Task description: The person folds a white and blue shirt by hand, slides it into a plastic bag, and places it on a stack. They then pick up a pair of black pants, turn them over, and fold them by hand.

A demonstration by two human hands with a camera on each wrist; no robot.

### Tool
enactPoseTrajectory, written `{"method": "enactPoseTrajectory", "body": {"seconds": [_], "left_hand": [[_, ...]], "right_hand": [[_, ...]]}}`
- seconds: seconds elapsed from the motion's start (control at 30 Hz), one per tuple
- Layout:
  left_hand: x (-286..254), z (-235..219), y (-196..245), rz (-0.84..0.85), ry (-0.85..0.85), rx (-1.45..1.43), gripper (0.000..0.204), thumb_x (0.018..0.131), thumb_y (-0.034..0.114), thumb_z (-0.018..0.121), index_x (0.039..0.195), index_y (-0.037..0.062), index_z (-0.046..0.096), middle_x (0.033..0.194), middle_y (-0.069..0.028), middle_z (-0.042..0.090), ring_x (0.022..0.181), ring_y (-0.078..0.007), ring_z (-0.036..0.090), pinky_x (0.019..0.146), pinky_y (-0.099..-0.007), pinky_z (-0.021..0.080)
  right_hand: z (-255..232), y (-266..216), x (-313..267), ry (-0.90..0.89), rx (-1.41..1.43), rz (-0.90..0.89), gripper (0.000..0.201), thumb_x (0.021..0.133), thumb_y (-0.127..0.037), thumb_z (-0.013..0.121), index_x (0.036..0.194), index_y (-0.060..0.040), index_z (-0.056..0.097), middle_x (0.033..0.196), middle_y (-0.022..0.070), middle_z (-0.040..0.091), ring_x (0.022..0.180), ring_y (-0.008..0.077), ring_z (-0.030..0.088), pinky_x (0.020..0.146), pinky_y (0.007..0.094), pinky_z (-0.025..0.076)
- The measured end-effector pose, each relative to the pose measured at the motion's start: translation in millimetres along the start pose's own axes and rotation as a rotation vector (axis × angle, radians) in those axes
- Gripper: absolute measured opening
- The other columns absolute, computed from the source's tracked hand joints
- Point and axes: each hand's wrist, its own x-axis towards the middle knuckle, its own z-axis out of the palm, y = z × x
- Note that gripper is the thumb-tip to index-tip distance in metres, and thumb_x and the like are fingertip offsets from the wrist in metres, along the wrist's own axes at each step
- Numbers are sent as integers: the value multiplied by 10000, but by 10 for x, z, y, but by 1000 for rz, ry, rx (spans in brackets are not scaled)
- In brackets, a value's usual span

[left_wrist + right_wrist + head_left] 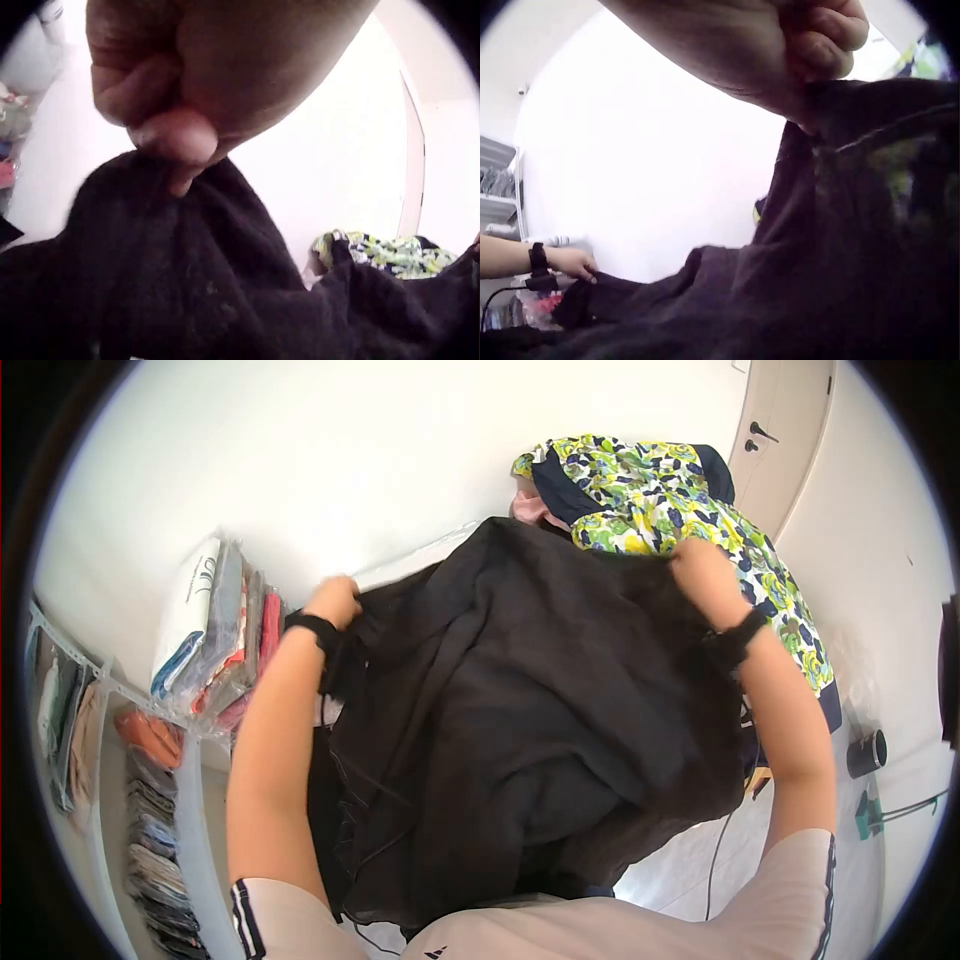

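A large piece of black cloth [560, 690] hangs spread between both hands in the head view, its lower part draped toward the person's body. My left hand [332, 603] grips its upper left edge. Close up in the left wrist view, thumb and curled fingers [176, 135] pinch the fabric [172, 255] into a peak. My right hand [708, 582] holds the opposite upper edge. In the right wrist view its fingers [829, 41] are curled over the cloth [840, 225], where a pale seam line shows. Folds hide the cloth's exact shape.
Behind the cloth lies a green, yellow and navy floral garment [640, 490]. Plastic-wrapped folded clothes [205, 630] stand at the left, above shelves with stacked garments [160, 850]. A door [785, 435] is at the back right. A black cup-like object [867, 753] sits by the right wall.
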Motion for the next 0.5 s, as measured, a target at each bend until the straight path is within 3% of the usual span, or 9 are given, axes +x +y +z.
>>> {"method": "enactPoseTrajectory", "body": {"seconds": [0.07,0.13,0.17,0.23,0.3,0.37,0.43,0.5], "left_hand": [[229,-280,-168,-119,75,-187,136,753,72,624,859,2,671,739,-193,653,655,-313,663,673,-392,530],[312,-586,-189,-118,359,-409,131,807,51,542,845,-28,641,680,-199,643,536,-230,659,617,-360,528],[397,-685,-164,-125,448,-550,141,807,62,537,832,-37,634,705,-194,648,609,-285,662,661,-381,520],[736,-697,-272,-12,794,-227,149,795,82,543,862,-9,640,844,-204,651,890,-388,599,796,-420,475],[919,-832,-147,-66,868,-275,215,795,78,547,984,-3,611,989,-222,628,947,-369,592,830,-417,463],[1091,-704,8,175,879,-555,396,801,116,573,1170,-13,517,1095,-235,594,1000,-347,584,862,-426,445],[1261,-187,126,118,1041,-89,584,792,162,616,1305,-7,395,1110,-235,586,899,-297,626,801,-407,485],[609,-588,440,117,140,-564,640,789,222,637,1333,4,379,1033,-204,613,765,-236,630,703,-364,514]], "right_hand": [[-338,121,124,145,54,38,228,798,-170,506,879,-52,683,862,203,646,845,379,622,778,471,489],[-574,332,284,287,114,25,240,814,-193,524,898,-29,678,875,220,638,850,380,616,785,444,488],[-638,470,379,327,117,16,243,822,-196,529,910,-23,675,879,222,636,852,389,612,777,443,486],[-735,673,530,436,94,63,253,824,-205,538,919,-11,668,883,234,631,869,402,605,772,447,480],[-816,831,624,442,46,188,272,815,-227,550,912,2,661,885,236,631,883,402,602,778,449,477],[-757,1029,664,433,-18,208,284,808,-236,555,894,13,658,870,239,635,846,389,618,761,441,484],[-642,1255,717,391,-79,207,298,802,-246,559,877,25,656,856,242,640,809,375,633,744,434,492],[-453,1401,756,-107,47,282,313,800,-252,563,870,43,641,766,225,644,675,330,650,643,411,508]]}}
